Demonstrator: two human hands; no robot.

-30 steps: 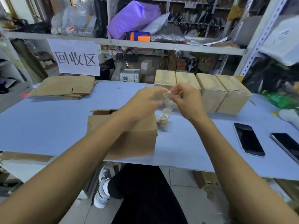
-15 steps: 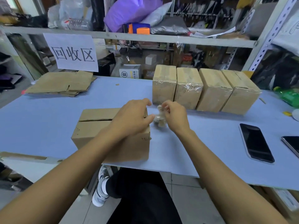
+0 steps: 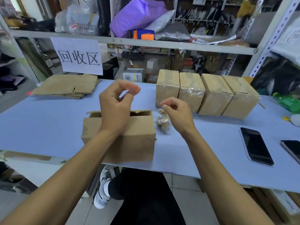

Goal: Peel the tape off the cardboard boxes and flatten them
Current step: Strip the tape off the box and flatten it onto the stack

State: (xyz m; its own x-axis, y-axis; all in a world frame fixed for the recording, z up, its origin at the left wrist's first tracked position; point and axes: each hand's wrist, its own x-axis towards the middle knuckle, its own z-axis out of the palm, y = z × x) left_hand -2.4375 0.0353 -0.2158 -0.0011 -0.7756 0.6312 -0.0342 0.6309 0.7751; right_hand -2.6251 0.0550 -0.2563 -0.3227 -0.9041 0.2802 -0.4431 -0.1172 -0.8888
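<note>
Head view: both hands, left (image 3: 116, 105) and right (image 3: 176, 111), loosely curled, empty.

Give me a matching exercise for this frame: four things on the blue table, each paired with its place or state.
Things:
1. opened box
2. wad of peeled tape
3. flattened cardboard
4. four boxes in a row

Places or states:
A. stacked at the far left, under the paper sign
B. still wrapped in clear tape, far side of the table
C. top flaps loose, at the near edge below the left hand
D. crumpled on the table just below the right hand

Pairs: 1-C, 2-D, 3-A, 4-B
</note>
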